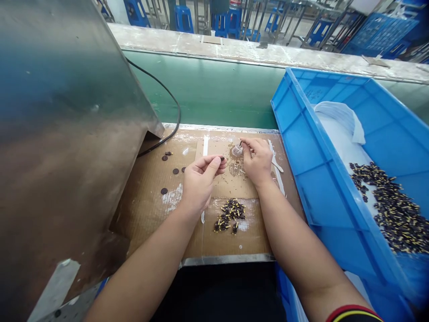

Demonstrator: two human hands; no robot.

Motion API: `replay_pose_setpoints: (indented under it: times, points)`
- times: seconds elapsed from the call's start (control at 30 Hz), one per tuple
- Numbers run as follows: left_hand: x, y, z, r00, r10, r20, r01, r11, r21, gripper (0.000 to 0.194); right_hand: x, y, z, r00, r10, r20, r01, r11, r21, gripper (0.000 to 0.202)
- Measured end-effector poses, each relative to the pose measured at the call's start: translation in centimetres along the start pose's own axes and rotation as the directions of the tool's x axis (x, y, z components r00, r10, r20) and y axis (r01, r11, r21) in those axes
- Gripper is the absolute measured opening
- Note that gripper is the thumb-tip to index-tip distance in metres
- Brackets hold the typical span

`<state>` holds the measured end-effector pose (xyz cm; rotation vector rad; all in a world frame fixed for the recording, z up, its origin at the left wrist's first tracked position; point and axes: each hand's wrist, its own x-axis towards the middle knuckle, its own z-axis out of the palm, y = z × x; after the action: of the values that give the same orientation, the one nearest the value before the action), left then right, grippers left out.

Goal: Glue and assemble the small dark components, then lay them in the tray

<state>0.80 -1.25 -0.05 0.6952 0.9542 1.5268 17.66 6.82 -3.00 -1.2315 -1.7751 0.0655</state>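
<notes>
My left hand [206,176] pinches a small dark piece [222,158] between thumb and fingertips, above the cardboard-covered work surface [187,223]. To its right, my right hand [256,158] holds a small dark part [240,144] at its fingertips, over a small clear dish [237,150]. Nearer the front edge lies a pile of small black parts with yellow ends [231,213]. Flat dark discs [164,191] are scattered left of my left hand, one with a small part beside it.
A large blue crate [301,147] on the right holds many black-and-yellow parts [395,210] and white sheeting. A metal housing [67,112] rises on the left, with a black cable [174,100] beside it. Behind runs a green belt [217,94].
</notes>
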Motion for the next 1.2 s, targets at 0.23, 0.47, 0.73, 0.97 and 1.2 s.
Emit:
replay_pose_setpoints:
  times: [0.23,0.47,0.73,0.97,1.2]
  points:
    - [0.1,0.0,0.0,1.000,0.001,-0.014,-0.001,1.000,0.000,0.018,0.1,-0.2,-0.1,1.000,-0.012,-0.003,0.012,1.000,0.008,0.024]
    - [0.0,0.2,0.1,1.000,-0.015,-0.027,0.014,0.999,-0.031,0.017,0.2,-0.4,-0.1,1.000,-0.015,-0.022,0.015,1.000,-0.001,0.023]
    - [0.1,0.6,0.2,0.993,-0.110,-0.036,0.103,0.981,-0.164,0.020,1.0,-3.8,-4.5,0.935,-0.035,-0.353,0.023,0.999,-0.038,0.023]
    - [0.5,0.3,-0.1,0.984,-0.176,-0.008,0.168,0.953,-0.252,0.016,0.8,-3.7,-4.5,0.977,0.142,-0.157,-0.130,0.988,0.083,0.018]
    - [0.6,-0.2,0.0,0.999,-0.015,-0.029,0.012,0.995,-0.099,0.021,-2.5,-6.5,-2.5,0.866,0.238,0.439,-0.499,0.379,0.779,0.017]
